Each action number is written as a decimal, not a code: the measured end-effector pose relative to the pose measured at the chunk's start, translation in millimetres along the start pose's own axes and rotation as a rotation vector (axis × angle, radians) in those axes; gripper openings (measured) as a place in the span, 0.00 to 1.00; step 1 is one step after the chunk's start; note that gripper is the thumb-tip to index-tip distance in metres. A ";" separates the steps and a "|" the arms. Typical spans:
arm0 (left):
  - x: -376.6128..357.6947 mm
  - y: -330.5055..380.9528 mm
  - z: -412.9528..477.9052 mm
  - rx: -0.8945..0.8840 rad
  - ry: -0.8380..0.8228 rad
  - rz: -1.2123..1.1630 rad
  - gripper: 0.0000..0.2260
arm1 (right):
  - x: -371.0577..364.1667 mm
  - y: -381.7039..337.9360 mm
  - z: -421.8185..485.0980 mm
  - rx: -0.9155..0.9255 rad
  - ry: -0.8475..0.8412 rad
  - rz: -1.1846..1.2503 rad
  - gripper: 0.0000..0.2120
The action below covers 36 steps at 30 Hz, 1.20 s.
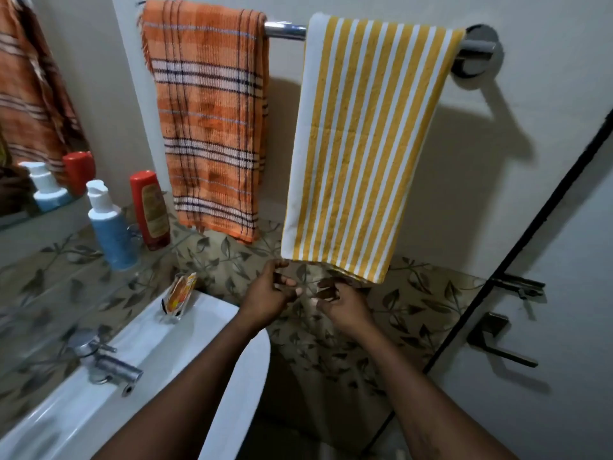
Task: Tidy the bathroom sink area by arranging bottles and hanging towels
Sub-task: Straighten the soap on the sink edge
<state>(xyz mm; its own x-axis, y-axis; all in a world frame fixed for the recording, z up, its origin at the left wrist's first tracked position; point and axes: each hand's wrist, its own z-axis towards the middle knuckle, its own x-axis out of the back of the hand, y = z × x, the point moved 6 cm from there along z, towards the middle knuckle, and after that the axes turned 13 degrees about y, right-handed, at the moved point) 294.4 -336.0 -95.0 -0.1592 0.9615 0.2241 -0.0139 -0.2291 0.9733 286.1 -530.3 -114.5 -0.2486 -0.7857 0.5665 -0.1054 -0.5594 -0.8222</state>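
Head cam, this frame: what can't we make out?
All head view.
Label on red bottle: too small, blurred.
Print on sachet at sink rim: blurred.
Left end of towel rail: hidden behind orange towel.
Whether left hand or right hand touches yellow towel: motion blur.

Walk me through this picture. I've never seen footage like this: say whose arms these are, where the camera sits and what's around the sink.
There is no machine here. A person wears one wide-angle camera on the head, so you look down along their own arms. The left hand and right hand hover just under the yellow towel, fingers loosely curled, holding nothing. That towel and an orange towel hang on the rail. A blue bottle and a red bottle stand upright on the shelf below the mirror. A small sachet sits at the far corner of the sink, beyond the tap.
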 end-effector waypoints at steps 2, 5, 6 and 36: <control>3.1 -1.8 0.1 -0.011 0.053 0.045 0.24 | -8.1 -7.5 2.6 0.065 -0.052 -0.025 0.18; 8.3 -6.3 -1.6 -0.016 0.139 0.118 0.21 | -15.8 -20.4 7.4 0.169 -0.126 -0.071 0.16; 10.9 -7.4 -3.9 -0.018 0.167 0.155 0.20 | -18.7 -25.2 8.2 0.209 -0.151 -0.092 0.15; 175.2 -129.9 -61.0 0.321 0.609 0.438 0.14 | -240.9 -98.9 -37.4 0.476 -0.518 -0.116 0.13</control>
<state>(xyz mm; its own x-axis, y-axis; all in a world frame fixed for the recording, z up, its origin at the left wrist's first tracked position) 208.1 -147.1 -185.3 -0.5947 0.5220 0.6114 0.4432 -0.4216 0.7911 320.4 -275.9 -171.8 0.2404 -0.6727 0.6997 0.3580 -0.6086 -0.7081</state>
